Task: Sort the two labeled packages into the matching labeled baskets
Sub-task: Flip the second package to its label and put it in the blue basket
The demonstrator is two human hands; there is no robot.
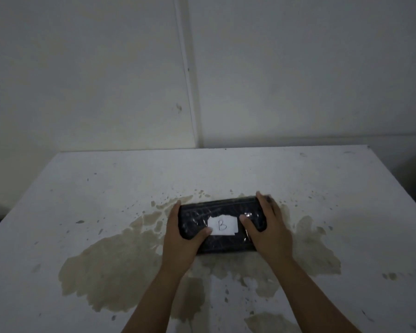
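A black, oblong package wrapped in shiny clear plastic film point(222, 224) lies between the two hands, and both hands have hold of it. A white paper label with a handwritten letter B point(222, 225) is on its top face, about midway between the hands.

The left hand point(181, 239) is closed around the left end of the package: the thumb lies on the top face and touches the lower left corner of the label, and the fingers wrap around the far side of that end. The right hand point(265, 227) grips the right end in the same way, with the thumb on top just beside the right edge of the label and the fingers curled over the far right corner.

The package is over a white tabletop point(106, 188), which has large brownish stains point(120, 265) under and around the hands. I cannot tell if the package rests on the tabletop or is a little above it. Beyond the hands stands a pale panel wall point(106, 68).
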